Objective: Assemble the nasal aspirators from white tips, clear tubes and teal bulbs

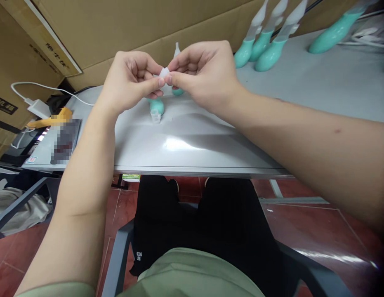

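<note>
Above the grey table [142, 154], my left hand [136, 78] and my right hand [201, 70] meet, both closed in a pinch. Between their fingertips is a small translucent white piece [164, 72], mostly covered by the fingers, its exact kind unclear. Under my left hand lies a teal squeeze bulb [156, 106] with a clear plastic collar [155, 116] facing me. Behind my right hand a white pointed tip [177, 50] sticks up, and a teal bulb [177, 91] shows below the fingers.
Several teal bulb aspirators with clear tubes and white tips, one of them here [272, 53], stand at the back right. Another teal bulb [334, 33] lies farther right. Cardboard [154, 24] walls the back. On the left are a white charger [38, 108], a yellow object [52, 119] and a blurred-out dark object [64, 142].
</note>
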`<state>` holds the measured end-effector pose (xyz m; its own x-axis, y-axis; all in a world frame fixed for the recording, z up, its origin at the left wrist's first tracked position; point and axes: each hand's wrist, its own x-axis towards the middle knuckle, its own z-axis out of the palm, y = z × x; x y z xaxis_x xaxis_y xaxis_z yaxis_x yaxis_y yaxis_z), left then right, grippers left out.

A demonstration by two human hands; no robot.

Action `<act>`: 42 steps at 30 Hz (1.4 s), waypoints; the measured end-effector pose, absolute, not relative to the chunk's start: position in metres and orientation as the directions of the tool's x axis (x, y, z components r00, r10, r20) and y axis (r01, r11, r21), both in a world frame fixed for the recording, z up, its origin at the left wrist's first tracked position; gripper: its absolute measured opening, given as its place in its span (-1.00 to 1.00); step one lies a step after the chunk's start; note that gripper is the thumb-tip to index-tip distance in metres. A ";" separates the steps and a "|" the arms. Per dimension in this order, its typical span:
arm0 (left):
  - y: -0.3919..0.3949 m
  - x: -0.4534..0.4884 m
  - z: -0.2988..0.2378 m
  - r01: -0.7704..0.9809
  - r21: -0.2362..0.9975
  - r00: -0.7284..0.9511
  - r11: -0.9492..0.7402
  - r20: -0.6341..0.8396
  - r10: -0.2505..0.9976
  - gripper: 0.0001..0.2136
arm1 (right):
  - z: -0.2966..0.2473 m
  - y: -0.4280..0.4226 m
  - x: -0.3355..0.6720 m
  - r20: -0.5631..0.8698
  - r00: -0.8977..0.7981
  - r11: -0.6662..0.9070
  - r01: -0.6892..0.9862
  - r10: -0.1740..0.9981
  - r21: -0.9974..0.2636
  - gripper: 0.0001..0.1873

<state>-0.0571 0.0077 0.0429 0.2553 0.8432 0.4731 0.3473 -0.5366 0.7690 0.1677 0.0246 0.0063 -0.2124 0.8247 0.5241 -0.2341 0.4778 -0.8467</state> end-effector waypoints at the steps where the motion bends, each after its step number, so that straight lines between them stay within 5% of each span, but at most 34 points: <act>1: 0.007 -0.057 0.043 0.348 0.771 0.258 -0.534 0.468 0.845 -0.72 | 0.006 0.025 0.168 0.528 -0.223 0.480 -0.239 0.819 -0.844 -0.53; 8: 0.006 -0.058 0.043 0.301 0.784 0.266 -0.542 0.477 0.838 -0.84 | 0.009 0.021 0.169 0.499 -0.244 0.448 -0.236 0.832 -0.862 -0.50; 18: 0.011 -0.056 0.041 0.300 0.773 0.238 -0.559 0.507 0.828 -0.76 | 0.003 0.024 0.162 0.429 -0.214 0.338 -0.359 0.878 -0.870 -0.63; 24: 0.008 -0.056 0.043 0.380 0.778 0.245 -0.500 0.437 0.866 -0.64 | 0.008 0.022 0.162 0.386 -0.197 0.318 -0.306 0.901 -0.898 -0.53; 39: 0.006 -0.072 0.047 0.364 0.692 0.237 -0.623 0.578 0.781 -0.90 | 0.023 0.021 0.178 0.294 -0.349 0.232 -0.209 0.890 -0.950 -0.49; 42: -0.003 -0.063 0.050 0.442 0.704 0.315 -0.555 0.458 0.831 -0.76 | 0.022 0.024 0.184 0.235 -0.450 0.209 -0.108 0.862 -0.972 -0.51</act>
